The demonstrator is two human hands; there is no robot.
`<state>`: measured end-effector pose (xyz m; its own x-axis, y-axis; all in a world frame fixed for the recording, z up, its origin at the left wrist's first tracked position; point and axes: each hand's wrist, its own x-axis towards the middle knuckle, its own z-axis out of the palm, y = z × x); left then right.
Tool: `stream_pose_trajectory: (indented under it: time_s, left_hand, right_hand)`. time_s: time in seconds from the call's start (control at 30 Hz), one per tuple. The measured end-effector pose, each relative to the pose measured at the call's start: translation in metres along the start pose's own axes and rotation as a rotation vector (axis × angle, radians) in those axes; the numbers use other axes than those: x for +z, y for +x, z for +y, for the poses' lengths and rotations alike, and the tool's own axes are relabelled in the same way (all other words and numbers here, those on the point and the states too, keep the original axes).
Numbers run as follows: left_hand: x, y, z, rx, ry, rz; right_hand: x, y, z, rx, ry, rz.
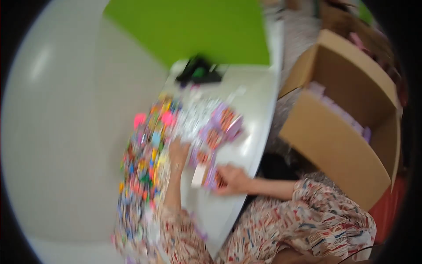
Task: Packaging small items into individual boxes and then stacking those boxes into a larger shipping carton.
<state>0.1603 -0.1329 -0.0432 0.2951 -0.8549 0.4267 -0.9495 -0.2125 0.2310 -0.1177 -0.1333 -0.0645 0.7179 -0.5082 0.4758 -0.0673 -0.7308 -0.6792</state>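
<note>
My right hand [234, 179] is closed around a small purple box [210, 177] with a reddish-orange pattern, held low over the white table [259, 127]. A white flap or end panel [198, 175] shows on the box's left side. Beside the long heap of small colourful pieces [143, 167], my left hand [178, 152] reaches toward a pile of clear, shiny packets [193, 119]. Motion blur smears its fingers, so I cannot tell what they hold. Several similar purple boxes [227, 119] lie just beyond my right hand.
A large open cardboard box [336, 145] stands to the right of the table, with a row of light purple boxes [340, 110] inside. Toward the far end lie a black object [200, 70] and a bright green panel [198, 31]. A pale wall-like surface [66, 132] fills the left.
</note>
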Motion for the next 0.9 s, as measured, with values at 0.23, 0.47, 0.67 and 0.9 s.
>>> stream_pose_trajectory:
  time_s: [0.23,0.47,0.67,0.9]
  left_hand:
    - [0.06,0.002,-0.042,0.054,-0.014,0.144]
    - [0.036,0.029,-0.028,-0.025,-0.159,0.105]
    - [0.034,0.017,-0.048,-0.152,-0.407,0.013]
    - [-0.017,-0.015,-0.015,-0.051,-0.393,-0.005]
  right_hand:
    - [0.007,-0.007,-0.004,-0.015,-0.055,0.002]
    - [0.0,0.002,-0.005,-0.02,-0.074,-0.008]
    - [0.001,-0.005,-0.009,-0.001,-0.11,0.013]
    - [0.012,-0.011,-0.006,-0.047,-0.034,0.003]
